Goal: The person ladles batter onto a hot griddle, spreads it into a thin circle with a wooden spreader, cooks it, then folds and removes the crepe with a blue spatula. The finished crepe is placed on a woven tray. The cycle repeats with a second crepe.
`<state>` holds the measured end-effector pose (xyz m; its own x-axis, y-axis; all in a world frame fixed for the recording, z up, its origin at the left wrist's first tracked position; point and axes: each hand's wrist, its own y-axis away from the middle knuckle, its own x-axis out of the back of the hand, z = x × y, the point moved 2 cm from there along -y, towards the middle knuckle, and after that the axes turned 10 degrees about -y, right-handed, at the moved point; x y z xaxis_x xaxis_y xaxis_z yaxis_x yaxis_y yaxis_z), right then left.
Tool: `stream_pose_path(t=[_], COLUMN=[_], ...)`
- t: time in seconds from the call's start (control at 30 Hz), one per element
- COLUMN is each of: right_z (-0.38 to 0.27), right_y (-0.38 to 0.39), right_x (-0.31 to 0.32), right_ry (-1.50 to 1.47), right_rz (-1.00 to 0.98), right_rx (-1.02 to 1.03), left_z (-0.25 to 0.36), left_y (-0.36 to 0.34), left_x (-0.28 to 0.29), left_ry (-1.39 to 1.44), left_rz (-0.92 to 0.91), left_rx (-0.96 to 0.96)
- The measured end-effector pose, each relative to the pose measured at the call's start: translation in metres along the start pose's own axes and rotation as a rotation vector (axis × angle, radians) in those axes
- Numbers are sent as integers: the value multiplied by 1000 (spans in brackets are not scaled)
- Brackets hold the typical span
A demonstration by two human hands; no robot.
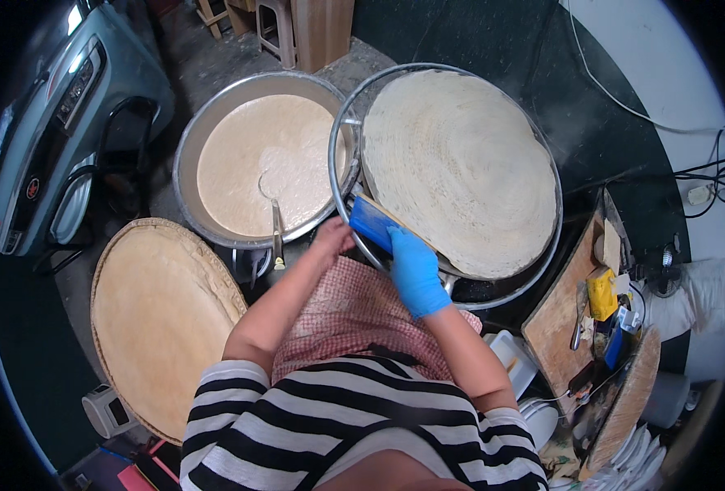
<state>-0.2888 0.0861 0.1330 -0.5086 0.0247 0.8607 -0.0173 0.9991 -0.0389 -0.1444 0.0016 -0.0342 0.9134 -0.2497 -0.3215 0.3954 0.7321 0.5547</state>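
Note:
My right hand (416,274), in a blue glove, is closed on a blue scraper (371,221) with a thin tan edge. The scraper lies over the near left rim of a round griddle (552,237). Spread over most of the griddle is a large, thin, pale crepe (461,172) with ring-shaped marks. Bare, my left hand (334,237) is beside that rim and the pot's near edge. Its fingers look curled, and anything inside them is hidden. A wide metal pot (186,180) of beige batter (256,172) stands left of the griddle, a ladle (277,233) resting in it.
At lower left, a round woven tray (96,303) bears a stack of pale crepes (162,327). A grey-blue motor vehicle (68,123) stands far left. Wooden boards (563,307) with a yellow box (601,295) and small tools are at right. Cables (710,168) hang on the wall.

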Motion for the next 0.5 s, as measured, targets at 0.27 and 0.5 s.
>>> stream_pose_path(t=[0.27, 0.5], right_z=[-6, -3], right_y=[-26, -31], right_x=[-6, -11], right_ry=[64, 79], right_rz=[8, 136], right_rx=[13, 85], left_z=[-27, -131], left_y=[5, 48], left_x=[-19, -108], left_ry=[-88, -55], left_rz=[72, -101], left_rx=[-90, -156])
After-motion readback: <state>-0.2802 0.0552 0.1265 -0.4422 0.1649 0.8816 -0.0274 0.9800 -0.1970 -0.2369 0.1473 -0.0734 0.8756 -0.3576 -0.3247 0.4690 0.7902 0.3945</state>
